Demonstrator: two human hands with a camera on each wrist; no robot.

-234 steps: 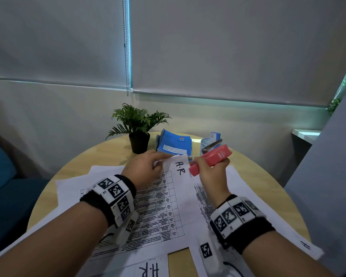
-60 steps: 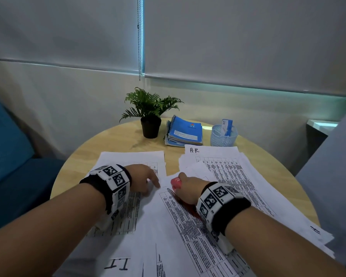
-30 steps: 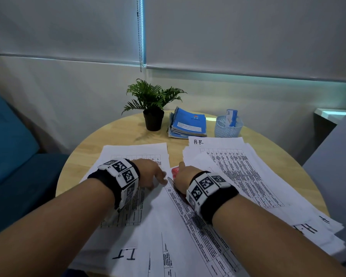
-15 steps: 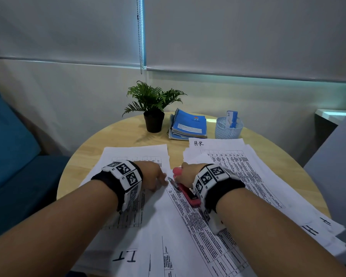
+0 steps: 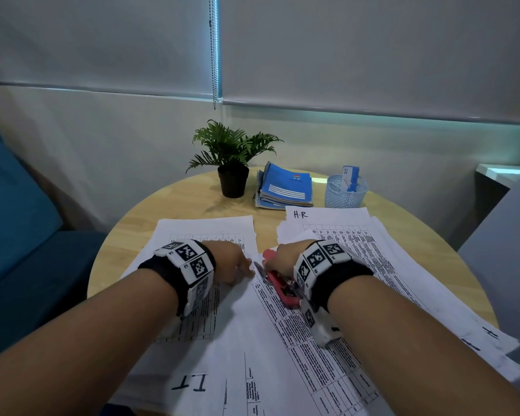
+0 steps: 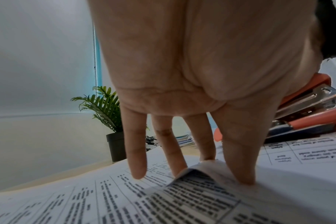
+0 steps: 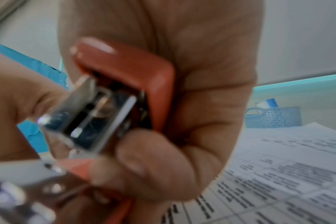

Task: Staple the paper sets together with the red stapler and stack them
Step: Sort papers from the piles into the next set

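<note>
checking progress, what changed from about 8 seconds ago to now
The right hand brought the red stapler down from mid-air onto the corner of the printed paper set and kept its grip. The left hand let go of the raised H.R sheet and now presses fingers flat on the papers. The potted plant, blue notebooks and basket stayed.

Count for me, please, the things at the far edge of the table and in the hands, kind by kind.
Potted plant: 1
Stack of blue notebooks: 1
Blue mesh basket: 1
Red stapler, gripped by the right hand: 1
Total: 4
The left hand holds nothing; it presses on paper.
</note>
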